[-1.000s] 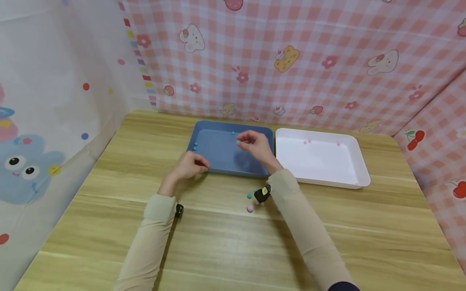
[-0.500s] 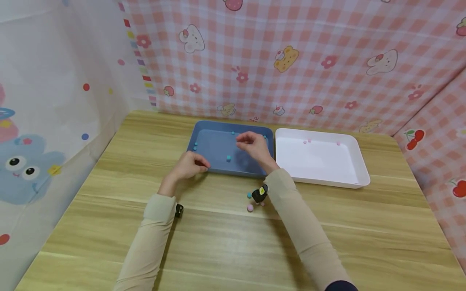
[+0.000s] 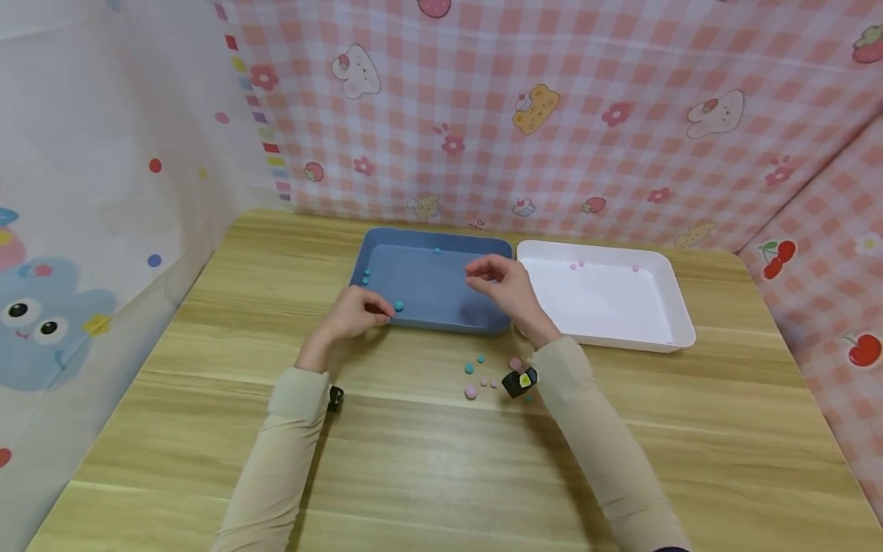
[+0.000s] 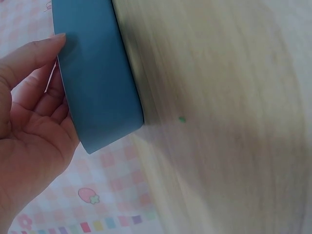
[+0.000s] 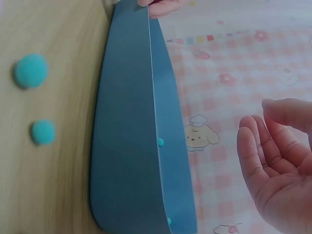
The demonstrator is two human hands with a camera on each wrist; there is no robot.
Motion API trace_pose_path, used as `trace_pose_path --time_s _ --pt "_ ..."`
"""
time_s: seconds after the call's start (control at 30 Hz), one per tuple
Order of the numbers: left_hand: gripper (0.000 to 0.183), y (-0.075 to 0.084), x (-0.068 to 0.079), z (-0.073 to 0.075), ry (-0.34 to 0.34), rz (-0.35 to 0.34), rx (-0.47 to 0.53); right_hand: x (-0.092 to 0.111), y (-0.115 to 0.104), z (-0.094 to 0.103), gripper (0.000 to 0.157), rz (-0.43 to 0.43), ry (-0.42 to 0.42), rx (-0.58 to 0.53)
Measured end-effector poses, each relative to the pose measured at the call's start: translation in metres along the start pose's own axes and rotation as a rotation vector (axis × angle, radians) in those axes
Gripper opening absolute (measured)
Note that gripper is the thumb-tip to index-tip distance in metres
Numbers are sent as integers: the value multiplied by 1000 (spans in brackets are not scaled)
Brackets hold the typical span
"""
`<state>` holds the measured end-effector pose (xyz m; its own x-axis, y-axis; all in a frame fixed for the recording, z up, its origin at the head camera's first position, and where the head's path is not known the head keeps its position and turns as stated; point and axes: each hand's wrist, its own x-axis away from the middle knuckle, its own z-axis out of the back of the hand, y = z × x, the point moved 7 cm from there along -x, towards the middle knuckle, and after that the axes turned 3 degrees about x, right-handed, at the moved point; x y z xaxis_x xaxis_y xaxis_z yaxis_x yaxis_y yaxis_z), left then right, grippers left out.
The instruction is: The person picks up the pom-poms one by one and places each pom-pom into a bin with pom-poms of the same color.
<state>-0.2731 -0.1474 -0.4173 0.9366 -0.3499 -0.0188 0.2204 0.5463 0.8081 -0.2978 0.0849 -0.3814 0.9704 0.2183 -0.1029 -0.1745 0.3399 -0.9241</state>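
Note:
My left hand (image 3: 359, 312) pinches the near rim of the blue tray (image 3: 441, 319) close to its left corner; in the left wrist view the thumb (image 4: 61, 41) lies against the outer wall. Inside that tray a larger teal ball (image 3: 398, 306) sits beside the left fingertips, with smaller teal balls (image 3: 366, 277) along the left side and another teal ball (image 3: 438, 251) at the back. Over the tray's right part hovers my right hand (image 3: 507, 287), fingers loosely bent. Thumb and fingertips stand apart with nothing between them in the right wrist view.
To the right stands a white tray (image 3: 607, 337) with small pink balls (image 3: 577, 265) at its back. On the wooden table (image 3: 414, 475) before the trays lie teal balls (image 3: 469, 369) and pink balls (image 3: 471, 392). A checked cloth (image 3: 483, 115) hangs behind.
My right hand has let go of a teal ball, which has rolled leftward and forward in the blue tray. That hand has since shifted right. My left hand keeps its hold.

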Motion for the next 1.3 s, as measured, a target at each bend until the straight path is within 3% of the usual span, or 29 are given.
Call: trace_pose_path --time_s 0.23,0.63,0.93,1.3 --pt "8 -1 0 1 -5 -2 -14 22 -3 13 19 23 -45 39" --pt "8 -3 0 -1 -23 29 -24 59 3 35 16 -10 -79 59" --pt "9 -3 -1 -2 -27 23 -26 89 28 42 15 -33 -138 134" --pt "9 -1 -1 -2 -22 30 -19 118 56 33 15 -35 -234 207"
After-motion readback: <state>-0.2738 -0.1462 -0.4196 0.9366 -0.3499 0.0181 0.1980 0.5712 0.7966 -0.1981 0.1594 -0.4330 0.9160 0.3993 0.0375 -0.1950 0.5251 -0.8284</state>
